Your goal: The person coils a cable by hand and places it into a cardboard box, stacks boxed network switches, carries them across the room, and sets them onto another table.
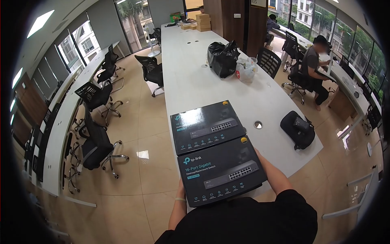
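Observation:
A dark tp-link network switch box (pixel 222 171), labelled "16-Port Gigabit Desktop/Rackmount Switch", is in front of my body at the near end of the white table. My left hand (pixel 181 188) is against its left side and my right hand (pixel 261 158) against its right side, so it sits held between them. The fingers of both hands are mostly hidden by the box. Just beyond it lies a second, matching switch box (pixel 203 129), its glossy top reflecting light. A dark edge shows under the near box; I cannot tell whether it is another box.
On the long white table (pixel 183 69) stand a black plastic bag (pixel 222 59), a clear plastic bag (pixel 246 70) and a black pouch (pixel 298 129). Cardboard boxes (pixel 203 22) are stacked at its far end. Office chairs (pixel 95 138) line the left. A person (pixel 313 67) sits at the right-hand desk.

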A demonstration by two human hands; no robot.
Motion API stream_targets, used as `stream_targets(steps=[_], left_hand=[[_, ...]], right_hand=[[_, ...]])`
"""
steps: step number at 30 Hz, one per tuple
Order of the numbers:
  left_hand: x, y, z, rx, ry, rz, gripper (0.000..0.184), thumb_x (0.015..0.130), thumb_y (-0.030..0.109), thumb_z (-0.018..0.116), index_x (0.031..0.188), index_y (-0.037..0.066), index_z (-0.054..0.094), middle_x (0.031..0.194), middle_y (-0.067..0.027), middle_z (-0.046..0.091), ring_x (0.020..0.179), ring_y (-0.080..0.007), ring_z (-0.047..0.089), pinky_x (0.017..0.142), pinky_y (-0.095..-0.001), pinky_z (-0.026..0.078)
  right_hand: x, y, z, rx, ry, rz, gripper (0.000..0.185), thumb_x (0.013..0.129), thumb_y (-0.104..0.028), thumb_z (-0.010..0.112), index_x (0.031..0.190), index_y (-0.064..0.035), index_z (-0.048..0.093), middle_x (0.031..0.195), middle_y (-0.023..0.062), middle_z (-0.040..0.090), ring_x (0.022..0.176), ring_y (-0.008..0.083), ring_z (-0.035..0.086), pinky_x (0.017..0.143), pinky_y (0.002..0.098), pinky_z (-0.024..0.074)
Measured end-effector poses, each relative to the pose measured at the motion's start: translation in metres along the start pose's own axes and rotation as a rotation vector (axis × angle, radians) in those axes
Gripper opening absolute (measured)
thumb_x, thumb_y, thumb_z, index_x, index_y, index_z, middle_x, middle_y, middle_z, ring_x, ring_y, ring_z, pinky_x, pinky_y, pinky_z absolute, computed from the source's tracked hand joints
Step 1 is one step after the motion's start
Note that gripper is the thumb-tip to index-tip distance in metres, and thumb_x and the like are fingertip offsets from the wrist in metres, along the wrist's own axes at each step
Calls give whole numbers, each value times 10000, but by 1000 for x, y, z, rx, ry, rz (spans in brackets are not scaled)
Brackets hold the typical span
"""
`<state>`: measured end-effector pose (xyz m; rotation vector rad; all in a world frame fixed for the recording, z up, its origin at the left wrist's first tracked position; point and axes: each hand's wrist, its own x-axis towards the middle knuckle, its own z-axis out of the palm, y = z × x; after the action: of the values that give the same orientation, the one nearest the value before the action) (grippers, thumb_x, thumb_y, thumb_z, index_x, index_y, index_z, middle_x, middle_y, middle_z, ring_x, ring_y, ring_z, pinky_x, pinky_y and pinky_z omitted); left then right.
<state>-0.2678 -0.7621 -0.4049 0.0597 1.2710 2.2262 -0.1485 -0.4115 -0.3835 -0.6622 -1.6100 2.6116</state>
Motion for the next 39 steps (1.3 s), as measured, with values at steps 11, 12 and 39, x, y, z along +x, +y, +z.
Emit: stream_targets(steps=[11, 12, 39], left_hand=[[-11, -40, -27, 62, 168, 157, 512, 919, 437, 262, 1053, 3, 499, 964, -98, 561, 873, -193, 571, 734, -304, 487], [-18, -45, -33, 81, 190, 166, 510, 920, 435, 264, 1048, 2, 500, 958, -97, 562, 872, -192, 571, 733, -304, 486], [-106, -83, -61, 422, 341, 434, 443, 929, 357, 319, 836, -6, 556, 744, -59, 579, 713, -139, 566, 598, -270, 451]], right_hand=[[-49, 84, -18, -311, 371, -415, 330, 830, -279, 533, 968, 15, 591, 782, 48, 624, 696, 120, 560, 605, 250, 444], [-56, 90, -21, -344, 403, -437, 325, 829, -274, 534, 963, 16, 593, 779, 48, 624, 695, 119, 559, 603, 250, 443], [-144, 129, 18, 85, 764, -491, 515, 929, -402, 326, 678, -19, 561, 640, 19, 544, 589, 90, 488, 556, 237, 392]])
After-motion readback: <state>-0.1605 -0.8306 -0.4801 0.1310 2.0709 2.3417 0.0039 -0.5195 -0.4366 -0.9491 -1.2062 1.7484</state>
